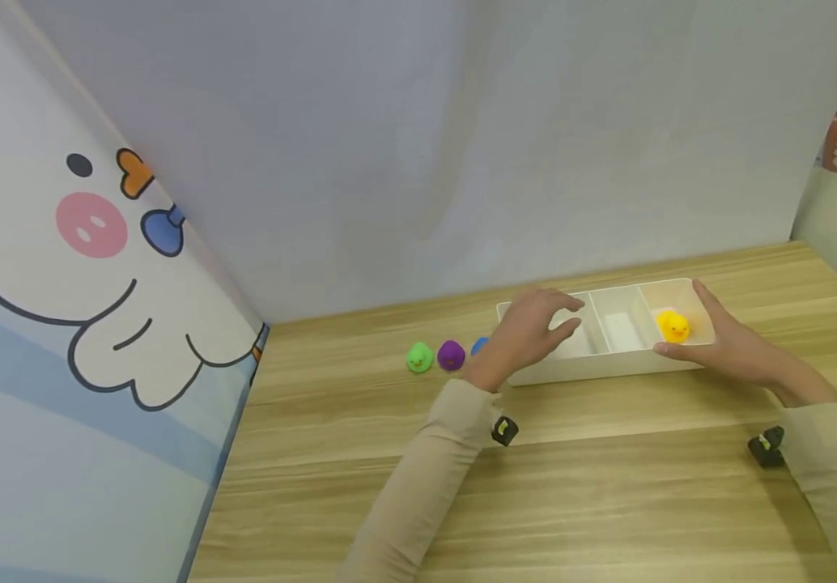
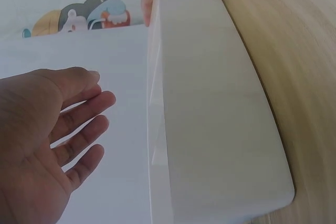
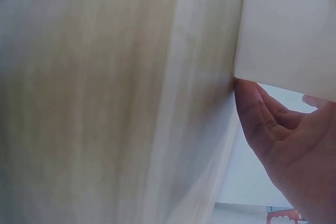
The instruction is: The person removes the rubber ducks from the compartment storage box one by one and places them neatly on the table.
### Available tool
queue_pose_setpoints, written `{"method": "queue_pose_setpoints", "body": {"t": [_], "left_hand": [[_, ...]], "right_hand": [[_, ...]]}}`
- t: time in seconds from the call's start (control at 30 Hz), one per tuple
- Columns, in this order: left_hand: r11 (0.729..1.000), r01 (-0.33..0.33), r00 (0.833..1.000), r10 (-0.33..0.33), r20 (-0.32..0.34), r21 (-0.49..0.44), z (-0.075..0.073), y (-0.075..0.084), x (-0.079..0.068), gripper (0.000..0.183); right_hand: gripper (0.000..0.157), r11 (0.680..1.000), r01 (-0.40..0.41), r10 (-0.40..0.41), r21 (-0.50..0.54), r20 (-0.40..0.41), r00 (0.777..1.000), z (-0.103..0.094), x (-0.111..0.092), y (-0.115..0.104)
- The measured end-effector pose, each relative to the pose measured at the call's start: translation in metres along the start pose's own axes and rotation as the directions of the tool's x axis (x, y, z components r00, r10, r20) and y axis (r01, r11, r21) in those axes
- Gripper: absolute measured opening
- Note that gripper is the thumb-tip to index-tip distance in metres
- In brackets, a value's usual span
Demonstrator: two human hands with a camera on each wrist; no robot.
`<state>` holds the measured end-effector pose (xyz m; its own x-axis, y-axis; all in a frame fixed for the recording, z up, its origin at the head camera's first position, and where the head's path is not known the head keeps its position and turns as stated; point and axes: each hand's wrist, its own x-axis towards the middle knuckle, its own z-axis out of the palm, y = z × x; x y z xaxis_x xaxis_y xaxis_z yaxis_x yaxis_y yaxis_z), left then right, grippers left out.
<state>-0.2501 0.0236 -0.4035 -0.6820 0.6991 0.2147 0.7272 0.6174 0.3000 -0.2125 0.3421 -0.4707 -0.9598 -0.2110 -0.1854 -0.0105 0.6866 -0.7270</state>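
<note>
From my remote seat I saw a pale wall behind everything, with a cartoon-printed panel to the left. A wooden table lay in front, its grain running crosswise. Over it reached a beige left sleeve and a beige right sleeve. A long white box sat on the table near the wall, split by upright dividers; the left hand hid part of its left end.

My right hand was grasping the right end of the box, thumb along the near side and fingers around the far corner. My left hand hovered above the left part, its fingers released, lightly bent and holding nothing; the left wrist view showed it apart from the rim.

A small black device showed beside the left cuff. A yellow duck sat in the rightmost compartment. Left of the box, on the table, a green duck and a purple duck stood just beside each other, near a blue toy mostly covered by the left hand.
</note>
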Motion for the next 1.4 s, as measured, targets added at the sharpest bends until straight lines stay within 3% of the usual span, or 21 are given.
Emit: {"method": "queue_pose_setpoints", "body": {"t": [0.73, 1.4], "left_hand": [[0.995, -0.031, 0.999, 0.027, 0.044, 0.097, 0.007, 0.022, 0.028, 0.033], [0.983, -0.086, 0.991, 0.068, 0.113, 0.162, 0.026, 0.045, 0.05, 0.033]], "right_hand": [[0.123, 0.999, 0.027, -0.027, 0.028, -0.006, 1.0, -0.002, 0.002, -0.007], [0.122, 1.0, 0.016, -0.016, 0.011, -0.013, 1.0, 0.002, -0.005, -0.005]]}}
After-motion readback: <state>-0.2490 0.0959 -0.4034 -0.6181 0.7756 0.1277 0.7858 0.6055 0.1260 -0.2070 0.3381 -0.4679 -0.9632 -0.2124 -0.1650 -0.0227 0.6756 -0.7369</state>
